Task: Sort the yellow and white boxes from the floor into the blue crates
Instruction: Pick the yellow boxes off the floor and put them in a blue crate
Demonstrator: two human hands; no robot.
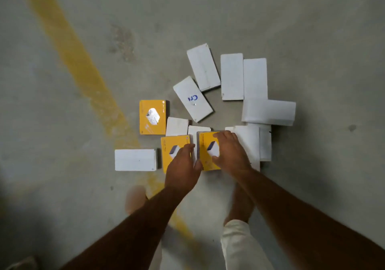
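A: What are the boxes on the concrete floor (208,15) like?

B: Flat, sharp-cornered cartons with smooth card faces. The floor is dull grey and blotchy, crossed by a worn yellow painted stripe (83,65). I take the yellow box with the torn white patch (153,117) as my landmark.

A: Where are the hands?

B: Below and right of it. The left hand (183,165) lies with its fingers loosely curved over a second yellow box (169,151), its thumb beside that box's right edge; I cannot tell whether it grasps. The right hand (229,153) grasps a third yellow box (205,146), fingers over the far edge and thumb on the face.

A: And the white ones?

B: A white box with blue lettering (192,99) lies tilted, up and right of the landmark. More white boxes (232,76) fan out beyond it, several touching or overlapping. One lone white box (135,159) sits below the landmark, left of the left hand.

A: Any room?

B: Bare floor opens left of the stripe and beyond the fan. No crate shows.
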